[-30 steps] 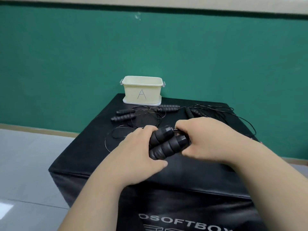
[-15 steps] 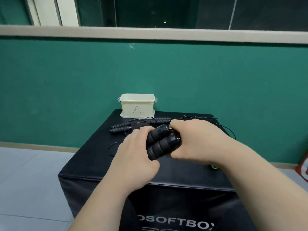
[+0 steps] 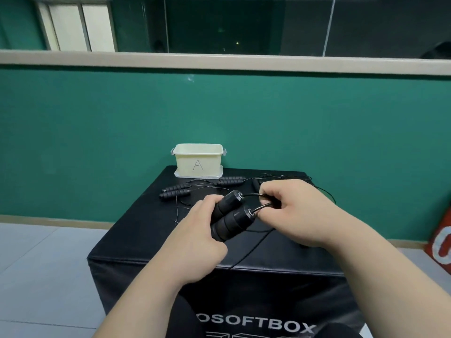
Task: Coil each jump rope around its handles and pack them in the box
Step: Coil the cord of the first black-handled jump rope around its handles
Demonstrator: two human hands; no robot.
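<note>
My left hand (image 3: 195, 242) grips two black ribbed jump rope handles (image 3: 231, 215) side by side above the black soft box (image 3: 136, 230). Just right of the handle tips, my right hand (image 3: 295, 213) pinches the thin black rope (image 3: 258, 240) where it leaves the handles; the cord trails down over the box's front edge. A cream plastic box marked "A" (image 3: 198, 162) stands open at the far edge. In front of it lie other black handles (image 3: 174, 191) and a single handle (image 3: 230, 180) with loose cords. A tangle of rope (image 3: 288, 178) lies behind my right hand.
The soft box stands on a grey tiled floor (image 3: 41, 259) before a green wall (image 3: 97, 130) with a window ledge above. A red object (image 3: 441, 245) leans at the far right edge. Loose cord loops spread over the box top's back half.
The camera has tilted up, showing more wall and window. My right hand has pulled a little right off the handle tips, baring the metal rope ends; the left still holds both handles.
</note>
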